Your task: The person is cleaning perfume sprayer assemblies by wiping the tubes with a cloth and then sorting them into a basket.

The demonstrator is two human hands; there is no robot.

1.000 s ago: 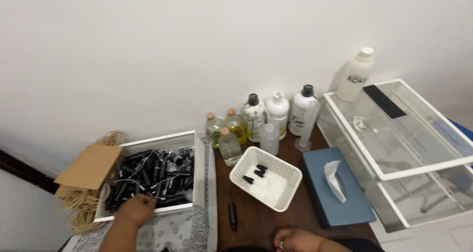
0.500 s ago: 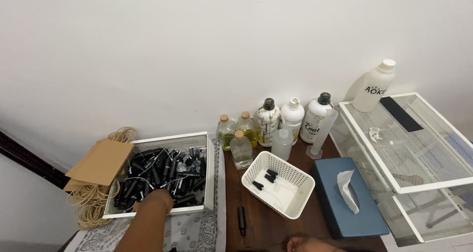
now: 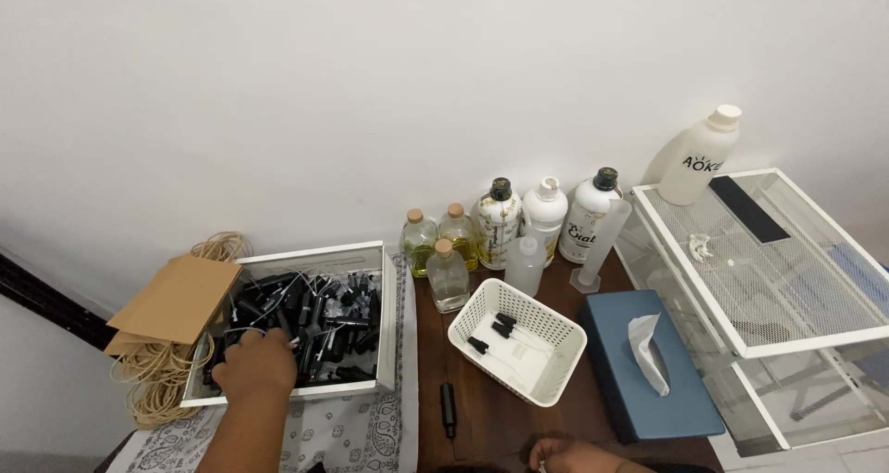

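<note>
left hand (image 3: pixel 255 367) deep in white box (image 3: pixel 381 306), fingers curled down among black sprayer tops (image 3: pixel 319 320) (whether one is gripped, cannot tell); right hand (image 3: pixel 569 456) low at frame edge near table front, seems closed on small item, mostly cut off; white basket (image 3: pixel 556 357) between hands, keeps few sprayers within reach

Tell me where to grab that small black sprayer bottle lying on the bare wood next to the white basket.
Probably pinch the small black bottle across its middle from above, finger and thumb on its long sides. It lies flat, lengthwise toward the person, with bare wooden table on both sides, so nothing blocks a top-down pinch. The white basket sits apart to the right.
</note>
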